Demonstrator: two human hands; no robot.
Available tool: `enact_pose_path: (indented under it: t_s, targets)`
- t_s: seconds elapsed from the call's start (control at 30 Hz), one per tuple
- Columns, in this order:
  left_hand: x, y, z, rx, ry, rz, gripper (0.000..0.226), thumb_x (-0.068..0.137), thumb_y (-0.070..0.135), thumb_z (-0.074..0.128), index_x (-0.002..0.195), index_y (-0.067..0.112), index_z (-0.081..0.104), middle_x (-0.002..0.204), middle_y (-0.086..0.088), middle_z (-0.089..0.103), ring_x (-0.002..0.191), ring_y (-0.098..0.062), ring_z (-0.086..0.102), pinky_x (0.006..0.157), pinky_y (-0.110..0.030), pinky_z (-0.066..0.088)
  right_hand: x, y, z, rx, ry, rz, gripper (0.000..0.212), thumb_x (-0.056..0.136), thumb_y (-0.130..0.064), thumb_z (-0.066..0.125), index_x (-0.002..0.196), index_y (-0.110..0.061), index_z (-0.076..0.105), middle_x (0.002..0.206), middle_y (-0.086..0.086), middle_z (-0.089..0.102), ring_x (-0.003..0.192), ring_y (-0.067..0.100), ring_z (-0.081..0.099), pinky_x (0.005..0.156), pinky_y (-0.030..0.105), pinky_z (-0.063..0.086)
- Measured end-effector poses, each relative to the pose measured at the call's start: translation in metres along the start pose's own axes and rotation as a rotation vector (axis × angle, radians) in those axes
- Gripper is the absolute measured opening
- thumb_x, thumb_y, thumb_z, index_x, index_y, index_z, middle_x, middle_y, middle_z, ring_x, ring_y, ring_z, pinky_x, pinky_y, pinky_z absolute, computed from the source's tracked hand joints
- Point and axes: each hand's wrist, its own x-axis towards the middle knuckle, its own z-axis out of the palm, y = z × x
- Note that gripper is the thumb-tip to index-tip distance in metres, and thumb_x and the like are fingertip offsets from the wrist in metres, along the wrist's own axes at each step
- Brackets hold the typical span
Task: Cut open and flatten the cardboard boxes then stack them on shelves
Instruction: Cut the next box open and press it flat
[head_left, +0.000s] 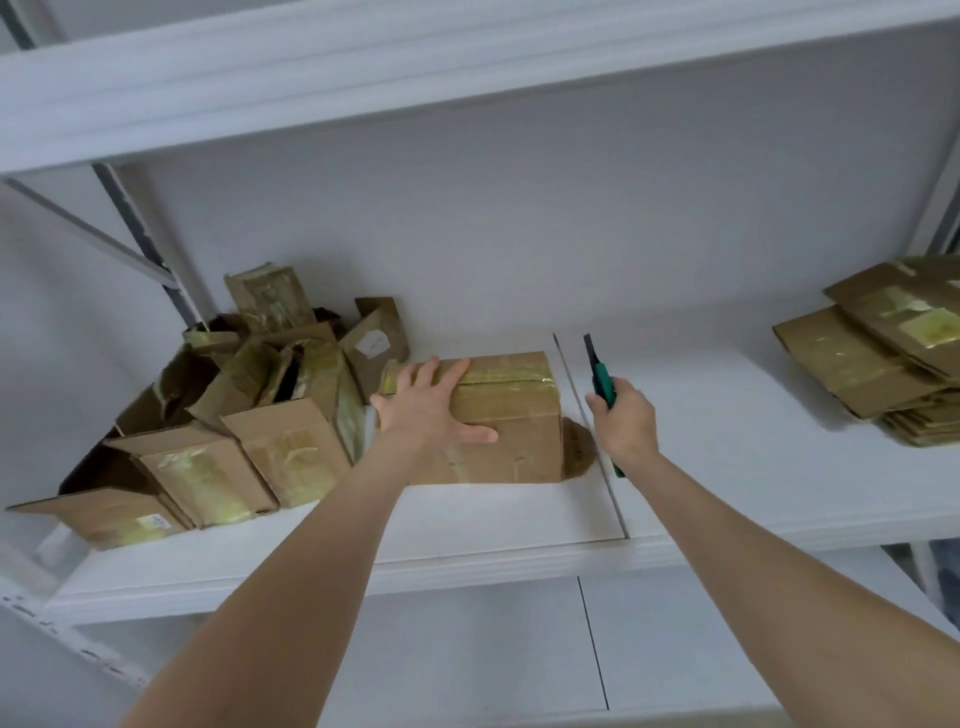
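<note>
A taped cardboard box (511, 421) stands closed on the white shelf (727, 467), near its middle. My left hand (428, 408) lies spread on the box's top left corner, fingers straight, thumb along the front face. To the right of the box my right hand (626, 423) grips a green-handled utility knife (601, 382), its dark blade pointing up and away, clear of the box. A stack of flattened boxes (883, 353) lies at the shelf's right end.
A jumble of several opened and crumpled cardboard boxes (234, 415) fills the shelf's left end, touching the taped box. Another shelf board (467, 57) runs overhead and a lower shelf (467, 649) sits below. A seam (587, 415) divides the shelf panels beside the box.
</note>
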Motion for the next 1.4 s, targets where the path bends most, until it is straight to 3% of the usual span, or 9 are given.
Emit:
enact_pose_path:
  t_s: [0.1, 0.27, 0.37, 0.57, 0.7, 0.83, 0.93, 1.23, 1.4]
  targets:
    - [-0.009, -0.002, 0.005, 0.018, 0.029, -0.006, 0.113, 0.063, 0.084, 0.059, 0.151, 0.046, -0.001, 0.162, 0.01, -0.001, 0.149, -0.023, -0.002, 0.108, -0.067, 0.022, -0.001, -0.046, 0.001, 0.078, -0.006, -0.124, 0.027, 0.1, -0.02, 0.049, 0.12, -0.004, 0.057, 0.108, 0.013, 0.062, 0.098, 0.03, 0.058, 0.074, 0.029, 0.039]
    - [-0.02, -0.014, 0.004, -0.005, 0.065, 0.028, 0.115, 0.068, 0.076, 0.065, 0.154, 0.035, 0.001, 0.163, 0.01, -0.002, 0.149, -0.019, 0.001, 0.112, -0.058, 0.022, -0.012, -0.079, 0.013, -0.147, -0.087, -0.238, 0.029, 0.102, -0.022, 0.045, 0.127, -0.008, 0.047, 0.119, 0.014, 0.057, 0.104, 0.035, 0.057, 0.081, 0.037, 0.044]
    - [-0.023, -0.038, 0.001, -0.108, 0.092, 0.034, 0.114, 0.069, 0.063, 0.074, 0.155, 0.03, 0.007, 0.163, -0.002, -0.007, 0.149, -0.023, 0.004, 0.118, -0.047, 0.019, -0.012, -0.078, 0.01, -0.257, -0.135, -0.244, 0.031, 0.101, -0.021, 0.045, 0.13, -0.01, 0.046, 0.117, 0.014, 0.06, 0.104, 0.035, 0.058, 0.081, 0.038, 0.046]
    - [-0.01, -0.071, -0.011, -0.362, -0.129, 0.056, 0.139, 0.065, 0.041, 0.088, 0.153, 0.024, -0.018, 0.158, 0.001, -0.028, 0.149, -0.026, 0.007, 0.114, -0.041, 0.032, -0.022, -0.082, 0.018, -0.385, -0.111, -0.264, 0.026, 0.101, -0.018, 0.046, 0.126, -0.009, 0.045, 0.116, 0.012, 0.058, 0.095, 0.033, 0.057, 0.074, 0.037, 0.045]
    - [-0.004, -0.074, -0.009, -0.345, -0.101, 0.11, 0.135, 0.065, 0.044, 0.086, 0.154, 0.008, -0.008, 0.159, 0.003, -0.01, 0.144, -0.023, 0.022, 0.112, -0.037, 0.034, -0.026, -0.086, 0.014, -0.485, -0.084, -0.236, 0.023, 0.102, -0.02, 0.043, 0.124, -0.012, 0.046, 0.114, 0.011, 0.06, 0.09, 0.03, 0.056, 0.07, 0.035, 0.042]
    - [-0.007, -0.071, -0.009, -0.311, -0.079, 0.178, 0.131, 0.063, 0.053, 0.084, 0.155, 0.01, 0.001, 0.157, 0.006, 0.0, 0.139, -0.023, 0.03, 0.108, -0.039, 0.04, -0.04, -0.112, 0.015, -0.647, 0.024, -0.275, 0.021, 0.103, -0.017, 0.037, 0.122, -0.015, 0.046, 0.107, 0.01, 0.064, 0.091, 0.033, 0.061, 0.066, 0.034, 0.038]
    - [-0.01, -0.063, -0.01, -0.296, -0.056, 0.216, 0.129, 0.061, 0.056, 0.083, 0.154, 0.011, 0.006, 0.155, 0.002, 0.008, 0.137, -0.022, 0.031, 0.109, -0.04, 0.04, -0.051, -0.132, 0.026, -0.714, -0.05, -0.301, 0.022, 0.101, -0.015, 0.039, 0.122, -0.014, 0.045, 0.108, 0.011, 0.063, 0.096, 0.034, 0.06, 0.067, 0.034, 0.037]
    - [-0.014, -0.073, 0.01, -0.754, -0.113, 0.094, 0.139, 0.063, 0.033, 0.09, 0.154, 0.021, -0.014, 0.163, 0.003, -0.008, 0.149, -0.016, 0.003, 0.118, -0.034, 0.016, -0.049, -0.131, 0.028, -0.757, -0.192, -0.319, 0.023, 0.101, -0.018, 0.04, 0.123, -0.015, 0.046, 0.094, 0.008, 0.056, 0.081, 0.028, 0.05, 0.064, 0.033, 0.038]
    - [-0.004, -0.077, 0.005, -0.692, -0.205, 0.113, 0.135, 0.065, 0.034, 0.089, 0.154, 0.022, -0.012, 0.161, 0.005, -0.008, 0.148, -0.02, 0.008, 0.12, -0.039, 0.018, -0.043, -0.129, 0.021, -0.767, -0.283, -0.363, 0.04, 0.101, -0.015, 0.038, 0.139, -0.028, 0.041, 0.118, 0.009, 0.061, 0.101, 0.031, 0.058, 0.074, 0.034, 0.045]
